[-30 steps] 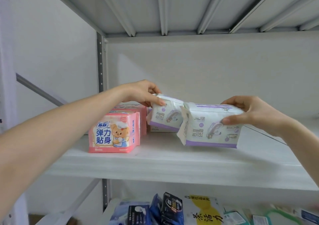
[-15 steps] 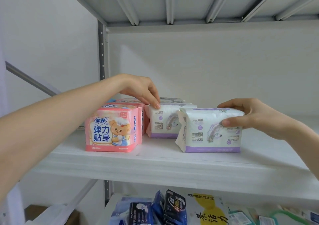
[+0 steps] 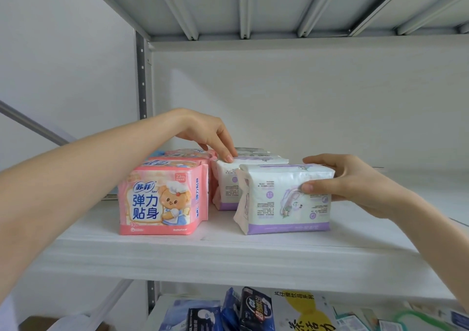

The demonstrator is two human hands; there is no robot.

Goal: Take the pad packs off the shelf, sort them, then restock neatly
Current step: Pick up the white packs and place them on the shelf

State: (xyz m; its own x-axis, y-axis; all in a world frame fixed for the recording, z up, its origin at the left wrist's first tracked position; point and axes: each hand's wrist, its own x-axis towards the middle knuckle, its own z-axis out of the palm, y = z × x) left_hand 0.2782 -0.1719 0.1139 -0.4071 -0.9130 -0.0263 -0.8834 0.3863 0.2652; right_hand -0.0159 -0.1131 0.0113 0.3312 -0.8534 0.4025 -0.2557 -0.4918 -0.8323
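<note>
On the white shelf (image 3: 228,259) stands a row of pink pad packs, the front pink pack (image 3: 162,201) showing a bear picture. To its right stand white-and-purple packs in a row. My right hand (image 3: 350,180) grips the front white-and-purple pack (image 3: 284,198) by its right end, thumb on the front face and fingers over the top; the pack rests on the shelf. My left hand (image 3: 208,135) reaches over the pink row and its fingertips touch the top left corner of the second white-and-purple pack (image 3: 225,178). Further packs behind are mostly hidden.
The shelf's right part (image 3: 406,203) holds nothing. A metal upright (image 3: 142,81) stands at the back left, and the upper shelf's underside (image 3: 253,0) is overhead. The lower shelf (image 3: 279,313) holds several dark blue, yellow and green packs.
Both white-and-purple packs came down from the air onto the shelf. My left hand changed from gripping its pack to touching the top with its fingertips. My right hand still holds the front pack.
</note>
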